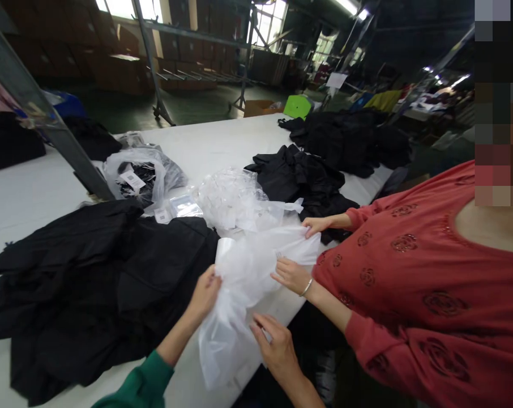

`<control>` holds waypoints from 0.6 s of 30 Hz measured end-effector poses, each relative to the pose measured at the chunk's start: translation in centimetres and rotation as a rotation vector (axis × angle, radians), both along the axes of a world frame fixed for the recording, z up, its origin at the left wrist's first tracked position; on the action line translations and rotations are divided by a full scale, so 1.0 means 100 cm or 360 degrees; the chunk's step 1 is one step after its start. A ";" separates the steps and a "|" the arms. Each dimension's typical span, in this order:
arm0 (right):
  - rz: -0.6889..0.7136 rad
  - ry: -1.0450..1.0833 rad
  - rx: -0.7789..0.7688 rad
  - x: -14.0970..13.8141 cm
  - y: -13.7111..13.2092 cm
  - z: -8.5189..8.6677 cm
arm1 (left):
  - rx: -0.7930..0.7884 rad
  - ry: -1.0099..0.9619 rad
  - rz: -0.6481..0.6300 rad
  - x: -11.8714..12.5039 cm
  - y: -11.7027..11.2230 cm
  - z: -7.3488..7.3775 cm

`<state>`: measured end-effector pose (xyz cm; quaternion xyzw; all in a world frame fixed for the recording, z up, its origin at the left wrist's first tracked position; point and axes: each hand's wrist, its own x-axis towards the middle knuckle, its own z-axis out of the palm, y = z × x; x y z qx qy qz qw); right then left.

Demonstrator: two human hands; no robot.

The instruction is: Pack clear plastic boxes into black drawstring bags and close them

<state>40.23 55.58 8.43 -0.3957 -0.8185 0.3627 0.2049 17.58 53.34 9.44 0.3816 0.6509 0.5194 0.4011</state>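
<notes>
A white translucent plastic bag is stretched over the near edge of the table. My left hand, below a green sleeve, is closed on the bag's left edge. Close to its right side is my right hand, with curved fingers and a gap between thumb and forefinger; nothing shows in it. A co-worker's hand with a bracelet lies on the bag, and that person's other hand pinches its far right corner. Beside my left hand is a pile of black garments.
On the white table lie crumpled clear plastic bags, a bagged black item with a tag and more black garments. A metal post rises at left. The co-worker in a red top stands close on the right.
</notes>
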 end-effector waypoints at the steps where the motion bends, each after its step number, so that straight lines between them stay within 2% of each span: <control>1: -0.0014 0.0057 -0.0025 -0.004 0.006 0.006 | 0.0011 -0.0028 0.0105 -0.020 -0.026 0.004; 3: -0.0045 0.0151 0.0029 -0.020 0.022 0.020 | -0.0048 -0.0151 0.0214 -0.051 -0.081 0.014; 5: 0.0064 0.0195 0.0149 -0.050 0.041 0.033 | -0.0101 -0.0122 0.0223 -0.068 -0.131 0.025; 9: 0.0722 -0.0018 0.0220 -0.133 0.060 0.051 | -0.0144 0.0077 0.0210 -0.071 -0.203 0.046; 11: 0.1058 -0.0160 0.0155 -0.172 0.053 0.054 | -0.0170 0.0156 0.0271 -0.070 -0.230 0.057; 13: 0.1297 -0.0229 0.0049 -0.201 0.039 0.055 | -0.0173 0.0217 0.0360 -0.073 -0.255 0.065; 15: 0.1450 -0.0241 -0.0093 -0.218 0.024 0.056 | -0.0148 0.0263 0.0544 -0.079 -0.278 0.069; 18: 0.1505 -0.0175 -0.0223 -0.229 0.007 0.056 | -0.0253 0.0384 0.1167 -0.092 -0.303 0.069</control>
